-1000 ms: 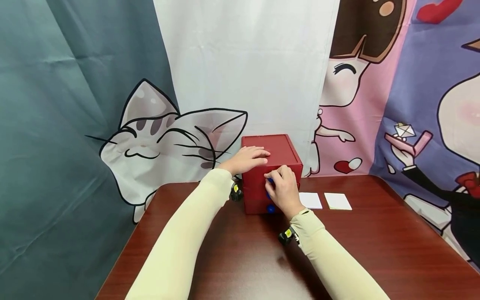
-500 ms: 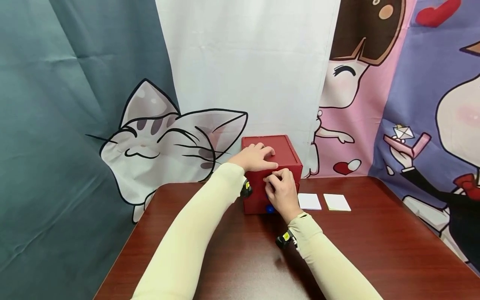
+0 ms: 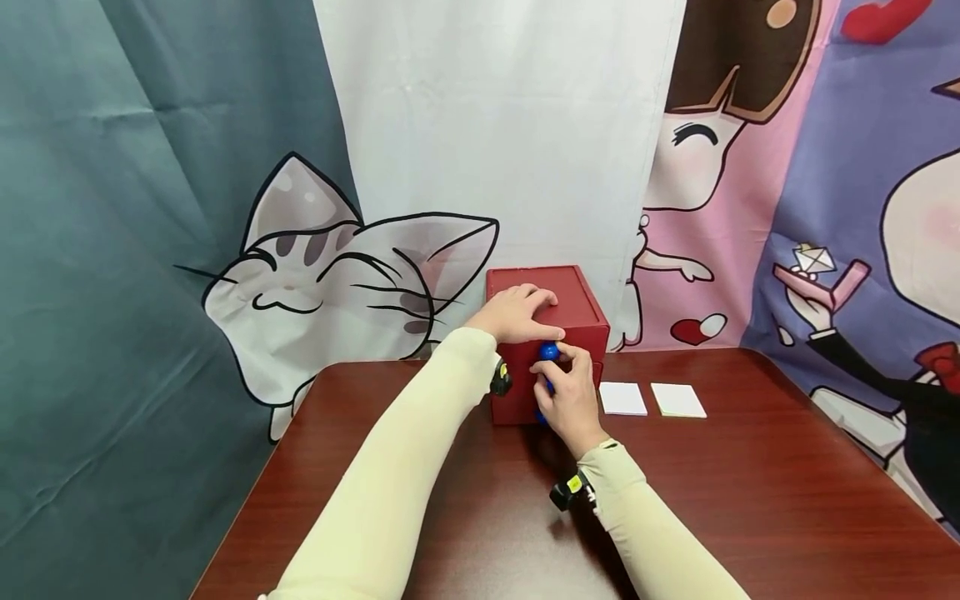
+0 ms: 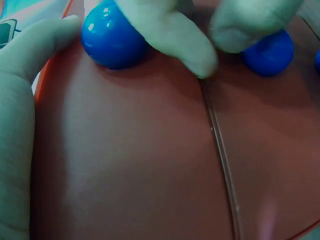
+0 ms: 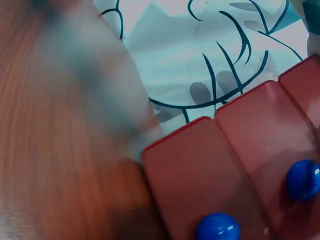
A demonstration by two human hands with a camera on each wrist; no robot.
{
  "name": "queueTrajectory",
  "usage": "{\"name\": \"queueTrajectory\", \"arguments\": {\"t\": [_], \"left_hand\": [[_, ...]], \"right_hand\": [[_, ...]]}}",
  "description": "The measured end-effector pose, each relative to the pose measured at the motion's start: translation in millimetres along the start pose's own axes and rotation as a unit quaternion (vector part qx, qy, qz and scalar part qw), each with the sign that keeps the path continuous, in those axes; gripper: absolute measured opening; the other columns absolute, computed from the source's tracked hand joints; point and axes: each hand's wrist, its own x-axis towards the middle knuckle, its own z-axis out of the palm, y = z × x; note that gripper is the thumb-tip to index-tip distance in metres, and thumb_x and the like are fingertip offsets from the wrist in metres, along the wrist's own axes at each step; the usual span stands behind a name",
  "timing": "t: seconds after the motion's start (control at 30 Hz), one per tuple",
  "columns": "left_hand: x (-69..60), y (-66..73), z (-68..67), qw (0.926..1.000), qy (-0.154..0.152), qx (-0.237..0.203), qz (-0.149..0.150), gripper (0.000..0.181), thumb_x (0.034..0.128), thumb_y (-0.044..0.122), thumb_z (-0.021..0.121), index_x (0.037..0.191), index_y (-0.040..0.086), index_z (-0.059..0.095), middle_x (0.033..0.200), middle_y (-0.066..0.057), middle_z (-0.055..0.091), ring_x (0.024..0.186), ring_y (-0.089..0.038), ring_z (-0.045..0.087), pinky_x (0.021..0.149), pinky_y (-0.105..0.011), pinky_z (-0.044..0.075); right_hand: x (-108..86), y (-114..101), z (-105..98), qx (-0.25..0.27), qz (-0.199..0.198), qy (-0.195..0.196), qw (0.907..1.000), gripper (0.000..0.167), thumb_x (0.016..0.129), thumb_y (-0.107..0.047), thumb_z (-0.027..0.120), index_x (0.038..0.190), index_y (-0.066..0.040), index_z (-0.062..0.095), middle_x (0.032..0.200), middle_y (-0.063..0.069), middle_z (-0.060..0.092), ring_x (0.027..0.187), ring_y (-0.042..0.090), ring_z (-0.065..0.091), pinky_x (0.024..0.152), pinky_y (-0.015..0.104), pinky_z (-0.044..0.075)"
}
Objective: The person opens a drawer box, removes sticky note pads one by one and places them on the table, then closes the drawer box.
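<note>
A red drawer box (image 3: 513,379) stands on the table, with blue knobs down its front. My left hand (image 3: 517,315) lies on the box top with its fingers spread. Its thumb (image 4: 42,50) reaches along the front top edge to beside the top knob (image 4: 110,37). Just below that knob is my right hand (image 3: 573,400), fingers bent forward at the front. In the left wrist view one fingertip lies over the seam between two drawer fronts, another beside the middle knob (image 4: 270,52). Neither knob appears pinched. The lowest knob (image 5: 218,227) is partly cut off in the right wrist view.
Two white pads of paper, one nearer (image 3: 622,398) and one farther right (image 3: 678,400), lie right of the box on the brown table (image 3: 757,483). A cartoon-printed cloth (image 3: 495,125) hangs behind. A blurred shape crosses the right wrist view's left side.
My left hand has shifted right along the box top, its thumb coming near the top knob. My right hand has moved slightly down, leaving the top knob in sight.
</note>
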Motion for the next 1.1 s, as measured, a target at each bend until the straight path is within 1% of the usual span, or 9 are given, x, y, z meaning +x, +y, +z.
{"name": "queueTrajectory", "arguments": {"t": [0.17,0.23,0.3,0.43,0.53,0.6,0.73,0.87,1.1], "left_hand": [[1.4,0.9,-0.4,0.9999,-0.009,0.008,-0.003,0.064,0.0898,0.066,0.058,0.142,0.03,0.049,0.148,-0.001,0.045,0.138,-0.021,0.04,0.119,-0.043,0.027],[2.6,1.1,-0.1,0.9999,-0.012,0.006,-0.003,0.065,0.0894,0.067,0.058,0.142,0.031,0.048,0.148,-0.001,0.044,0.139,-0.022,0.039,0.119,-0.044,0.027],[3.9,2.4,-0.7,0.9999,-0.012,0.0,-0.001,0.065,0.0893,0.068,0.058,0.142,0.031,0.048,0.148,-0.001,0.044,0.14,-0.022,0.038,0.119,-0.044,0.026],[4.6,5.4,-1.9,0.9999,-0.015,-0.007,0.0,0.066,0.089,0.069,0.058,0.142,0.031,0.048,0.149,-0.001,0.044,0.14,-0.022,0.037,0.12,-0.044,0.025],[3.3,5.0,-1.8,0.9998,-0.019,-0.007,-0.001,0.066,0.089,0.068,0.058,0.142,0.031,0.048,0.149,-0.001,0.043,0.14,-0.022,0.037,0.119,-0.044,0.027],[2.4,3.6,-1.6,0.9998,-0.019,-0.008,-0.002,0.065,0.0891,0.068,0.058,0.142,0.031,0.048,0.15,-0.001,0.043,0.14,-0.022,0.037,0.119,-0.044,0.027],[2.3,0.1,-1.3,0.9998,-0.016,-0.007,-0.007,0.064,0.0897,0.067,0.059,0.142,0.031,0.048,0.149,-0.001,0.043,0.14,-0.022,0.037,0.12,-0.044,0.025],[4.0,-2.2,0.0,0.9998,-0.021,-0.001,-0.005,0.065,0.09,0.067,0.057,0.143,0.031,0.047,0.15,-0.001,0.042,0.141,-0.022,0.036,0.12,-0.044,0.024],[2.1,-3.7,-0.4,0.9998,-0.015,-0.011,0.001,0.062,0.0909,0.062,0.06,0.143,0.03,0.048,0.151,-0.001,0.043,0.141,-0.021,0.037,0.12,-0.044,0.024]], "right_hand": [[-16.1,2.2,1.1,-0.025,0.023,0.021,0.9992,0.021,0.083,-0.01,0.069,0.104,-0.012,0.07,0.126,0.025,0.04,0.113,0.042,0.043,0.095,0.051,0.038],[-20.7,3.7,0.7,-0.027,0.033,0.019,0.9989,0.025,0.083,-0.013,0.072,0.108,-0.011,0.069,0.125,0.024,0.041,0.112,0.042,0.043,0.094,0.05,0.039],[-24.2,5.6,0.5,-0.026,0.035,0.003,0.999,0.026,0.084,-0.015,0.074,0.109,-0.01,0.069,0.123,0.022,0.043,0.11,0.041,0.045,0.092,0.049,0.04],[-30.4,6.9,3.0,-0.03,0.009,-0.033,0.999,0.022,0.081,-0.008,0.077,0.102,-0.012,0.074,0.115,0.019,0.051,0.101,0.039,0.05,0.086,0.048,0.044],[-32.3,5.9,5.9,-0.036,-0.007,-0.041,0.9985,0.019,0.078,0.0,0.077,0.093,-0.013,0.075,0.11,0.017,0.055,0.096,0.037,0.052,0.082,0.047,0.047],[-31.1,5.9,7.2,-0.039,-0.009,-0.042,0.9983,0.018,0.078,0.001,0.075,0.09,-0.013,0.075,0.108,0.016,0.056,0.094,0.036,0.052,0.082,0.046,0.048],[-27.4,7.4,9.4,-0.039,-0.01,-0.044,0.9982,0.017,0.082,0.0,0.073,0.094,-0.012,0.075,0.105,0.014,0.057,0.092,0.034,0.054,0.081,0.045,0.048],[-27.7,8.7,9.9,-0.035,-0.004,-0.042,0.9985,0.018,0.084,-0.002,0.073,0.099,-0.01,0.074,0.104,0.013,0.057,0.091,0.033,0.054,0.082,0.044,0.048],[-27.9,3.4,8.3,-0.039,-0.002,-0.041,0.9984,0.016,0.08,-0.001,0.069,0.094,-0.009,0.07,0.1,0.012,0.056,0.087,0.033,0.052,0.077,0.044,0.045]]}}
